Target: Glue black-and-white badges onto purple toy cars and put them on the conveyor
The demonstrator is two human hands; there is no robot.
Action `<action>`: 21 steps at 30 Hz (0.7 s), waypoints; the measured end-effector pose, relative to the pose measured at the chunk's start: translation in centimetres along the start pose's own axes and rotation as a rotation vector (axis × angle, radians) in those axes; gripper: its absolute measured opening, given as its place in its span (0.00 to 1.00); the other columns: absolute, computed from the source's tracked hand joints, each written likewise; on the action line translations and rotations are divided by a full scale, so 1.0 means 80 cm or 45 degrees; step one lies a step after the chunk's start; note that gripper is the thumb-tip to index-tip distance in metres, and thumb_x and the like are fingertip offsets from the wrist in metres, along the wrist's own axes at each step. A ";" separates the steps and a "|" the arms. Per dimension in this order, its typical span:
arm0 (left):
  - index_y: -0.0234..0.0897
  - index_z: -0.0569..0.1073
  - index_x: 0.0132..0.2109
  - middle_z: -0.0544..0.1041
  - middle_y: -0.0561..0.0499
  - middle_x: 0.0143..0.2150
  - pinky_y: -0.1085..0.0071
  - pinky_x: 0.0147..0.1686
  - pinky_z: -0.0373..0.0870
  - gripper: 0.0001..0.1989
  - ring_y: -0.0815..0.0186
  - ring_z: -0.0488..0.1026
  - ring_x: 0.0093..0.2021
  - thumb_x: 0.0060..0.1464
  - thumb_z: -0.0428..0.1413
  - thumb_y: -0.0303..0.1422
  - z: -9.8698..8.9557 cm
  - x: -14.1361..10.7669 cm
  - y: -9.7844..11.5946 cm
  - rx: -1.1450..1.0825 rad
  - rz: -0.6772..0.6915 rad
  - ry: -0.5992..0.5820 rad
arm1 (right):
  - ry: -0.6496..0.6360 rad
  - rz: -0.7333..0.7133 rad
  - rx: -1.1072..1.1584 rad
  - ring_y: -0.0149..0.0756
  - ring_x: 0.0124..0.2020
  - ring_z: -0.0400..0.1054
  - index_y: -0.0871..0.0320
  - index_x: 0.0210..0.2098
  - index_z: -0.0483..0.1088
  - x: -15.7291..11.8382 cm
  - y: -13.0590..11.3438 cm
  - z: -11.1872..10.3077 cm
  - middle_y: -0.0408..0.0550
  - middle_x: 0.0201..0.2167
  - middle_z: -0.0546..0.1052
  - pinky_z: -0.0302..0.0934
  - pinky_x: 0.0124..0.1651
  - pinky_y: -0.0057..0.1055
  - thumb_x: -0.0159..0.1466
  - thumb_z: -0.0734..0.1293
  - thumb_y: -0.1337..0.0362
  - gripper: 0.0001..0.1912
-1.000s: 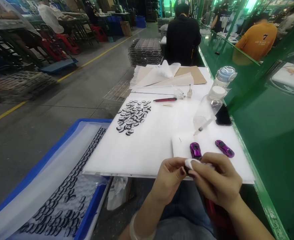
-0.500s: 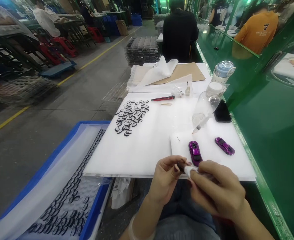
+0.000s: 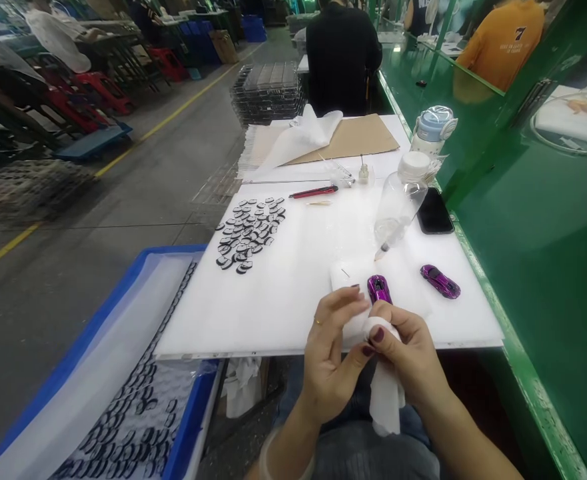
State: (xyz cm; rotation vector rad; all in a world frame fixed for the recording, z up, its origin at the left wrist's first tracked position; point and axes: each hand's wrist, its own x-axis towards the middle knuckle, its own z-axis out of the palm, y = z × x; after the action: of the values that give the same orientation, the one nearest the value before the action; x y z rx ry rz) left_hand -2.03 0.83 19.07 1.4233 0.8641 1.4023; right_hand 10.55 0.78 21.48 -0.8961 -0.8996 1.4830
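Observation:
My right hand [image 3: 416, 350] is closed on a crumpled white cloth [image 3: 387, 400], whose loose end hangs below the fingers over my lap. My left hand [image 3: 323, 360] is open beside it, fingers stretched out and its thumb tip at the cloth. Whether a small dark piece is wrapped inside the cloth cannot be seen. Just beyond my hands a purple toy car [image 3: 378, 288] lies on a white sheet, its near end hidden by my right hand. A second purple toy car [image 3: 440, 281] lies to the right.
Many small black-and-white pieces [image 3: 250, 233] lie on the white tabletop [image 3: 303, 280]. Behind are a red pen [image 3: 313, 192], a clear bottle [image 3: 398, 200], a blue-lidded bottle [image 3: 433, 127] and a phone [image 3: 434, 211]. A blue tray [image 3: 98, 317] of dark pieces stands lower left. A person in black sits ahead.
The left hand's pinch on a small dark piece has opened and its fingers have spread. The right hand has turned, with the cloth now hanging down. The whole view has shifted slightly.

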 end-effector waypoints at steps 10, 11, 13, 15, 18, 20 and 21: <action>0.44 0.83 0.41 0.82 0.48 0.36 0.71 0.42 0.76 0.12 0.66 0.78 0.37 0.51 0.67 0.43 0.006 0.012 0.005 -0.767 -0.479 0.037 | 0.234 -0.372 -0.324 0.29 0.24 0.59 0.58 0.22 0.72 -0.001 -0.004 -0.029 0.43 0.22 0.65 0.55 0.26 0.27 0.62 0.71 0.56 0.16; 0.43 0.83 0.40 0.82 0.48 0.35 0.71 0.41 0.76 0.13 0.66 0.78 0.35 0.49 0.68 0.43 0.006 0.013 0.007 -0.790 -0.514 0.057 | 0.271 -0.460 -0.411 0.30 0.25 0.61 0.56 0.25 0.75 -0.003 -0.006 -0.033 0.43 0.23 0.67 0.55 0.26 0.28 0.63 0.70 0.59 0.13; 0.43 0.84 0.40 0.82 0.48 0.33 0.71 0.39 0.77 0.14 0.66 0.78 0.33 0.46 0.69 0.44 0.006 0.014 0.010 -0.811 -0.561 0.091 | 0.314 -0.660 -0.596 0.31 0.26 0.63 0.53 0.31 0.79 -0.006 -0.012 -0.036 0.44 0.25 0.69 0.57 0.25 0.28 0.64 0.69 0.65 0.07; 0.43 0.84 0.38 0.82 0.48 0.32 0.71 0.37 0.77 0.15 0.66 0.78 0.32 0.44 0.71 0.44 0.008 0.015 0.012 -0.814 -0.583 0.115 | 0.283 -0.860 -0.822 0.30 0.26 0.64 0.51 0.38 0.79 -0.010 -0.018 -0.031 0.45 0.28 0.70 0.57 0.24 0.28 0.63 0.68 0.70 0.09; 0.42 0.84 0.34 0.82 0.49 0.30 0.74 0.35 0.76 0.14 0.68 0.77 0.30 0.41 0.72 0.43 0.011 0.016 0.013 -0.795 -0.596 0.147 | 0.138 -1.118 -1.175 0.28 0.26 0.64 0.54 0.44 0.77 -0.012 -0.025 -0.021 0.47 0.33 0.70 0.59 0.23 0.26 0.60 0.69 0.72 0.13; 0.42 0.84 0.34 0.82 0.50 0.31 0.75 0.34 0.77 0.14 0.68 0.77 0.30 0.42 0.72 0.44 0.009 0.015 0.013 -0.753 -0.589 0.163 | 0.021 -1.243 -1.357 0.29 0.26 0.65 0.55 0.43 0.76 -0.012 -0.029 -0.021 0.48 0.33 0.71 0.61 0.23 0.26 0.60 0.69 0.71 0.12; 0.41 0.84 0.35 0.83 0.49 0.31 0.74 0.35 0.77 0.14 0.67 0.78 0.31 0.43 0.71 0.44 0.006 0.015 0.013 -0.710 -0.574 0.165 | 0.005 -1.283 -1.420 0.29 0.25 0.65 0.56 0.41 0.76 -0.011 -0.031 -0.024 0.48 0.33 0.72 0.62 0.23 0.27 0.59 0.68 0.71 0.10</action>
State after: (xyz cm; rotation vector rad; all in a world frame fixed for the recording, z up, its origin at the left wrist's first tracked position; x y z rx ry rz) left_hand -1.54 1.57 20.46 0.6717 0.7364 1.2583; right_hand 13.39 0.23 22.96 -0.9366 -1.8594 0.0222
